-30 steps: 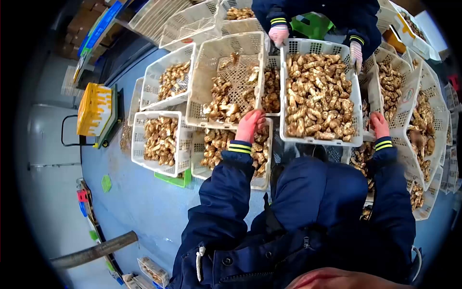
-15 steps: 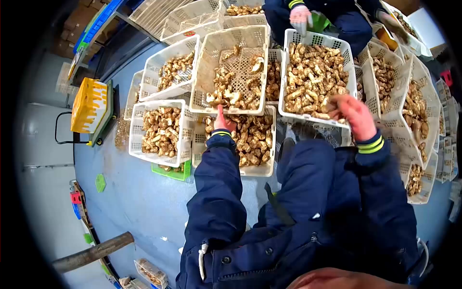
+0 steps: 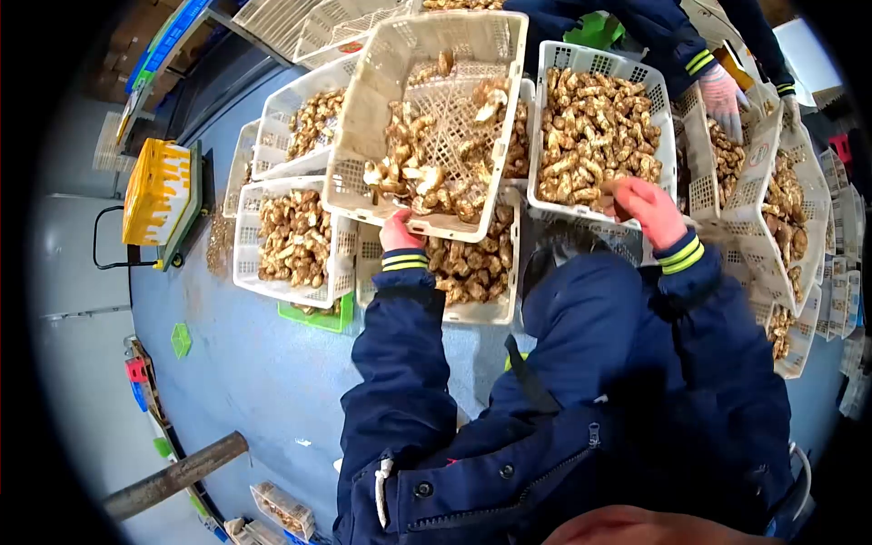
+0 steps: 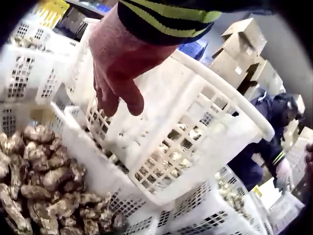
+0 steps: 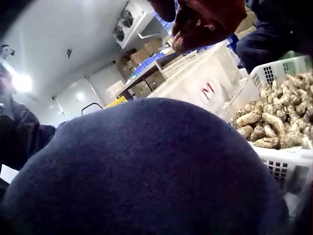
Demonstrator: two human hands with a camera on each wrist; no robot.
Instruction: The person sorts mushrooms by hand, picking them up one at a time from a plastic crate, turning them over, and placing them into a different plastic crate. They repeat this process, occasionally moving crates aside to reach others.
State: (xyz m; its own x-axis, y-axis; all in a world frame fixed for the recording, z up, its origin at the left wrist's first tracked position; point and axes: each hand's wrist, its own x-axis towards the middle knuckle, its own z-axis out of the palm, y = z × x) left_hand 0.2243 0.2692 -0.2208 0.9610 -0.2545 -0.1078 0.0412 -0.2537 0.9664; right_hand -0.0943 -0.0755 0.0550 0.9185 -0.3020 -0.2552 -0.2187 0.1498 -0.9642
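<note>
A partly filled pale crate (image 3: 354, 186) is raised and tilted, mushrooms (image 3: 427, 182) lying toward its near end. My left hand (image 3: 400, 233) grips its near edge, some fingers hidden beneath; the left wrist view shows the hand (image 4: 124, 58) against the crate's wall (image 4: 161, 117). My right hand (image 3: 652, 211) is at the near right corner of a full white crate (image 3: 581, 211), with bent fingers near the mushrooms (image 3: 595, 136). The right wrist view catches this hand (image 5: 208, 22) dark at the top; whether it pinches a mushroom is unclear.
Mushroom crates stand below the raised crate (image 3: 472, 313), at left (image 3: 282, 289) and at right (image 3: 772, 245). Another person's gloved hand (image 3: 722, 95) reaches in at upper right. A yellow crate (image 3: 162, 191) sits on a cart on the blue floor (image 3: 218, 363).
The left hand has moved from between the crates to the partly filled crate's near edge, and that crate has risen and tilted. The right hand has come from the right side to the full crate.
</note>
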